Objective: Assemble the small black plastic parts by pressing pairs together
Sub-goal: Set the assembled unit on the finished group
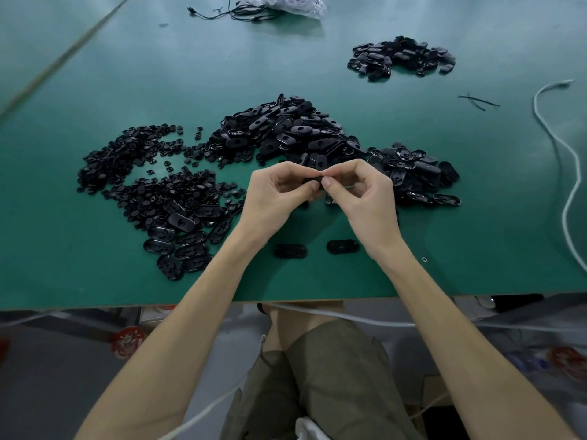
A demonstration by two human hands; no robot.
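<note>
The green table (413,268) is carrying heaps of black parts (286,131) just beyond your hands, and two loose oval parts (290,251) are lying between your wrists. Your left hand (276,198) and right hand (365,195) are meeting above the table, their fingers (328,183) curling in tight and pinching one small black part (313,180) between them.

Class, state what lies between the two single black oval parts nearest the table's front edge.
Nothing: the head view shows only bare green table between the left oval and the right oval.

Dim, soft overhead light; pale glare far tabletop (197,58); edges bowed.
</note>
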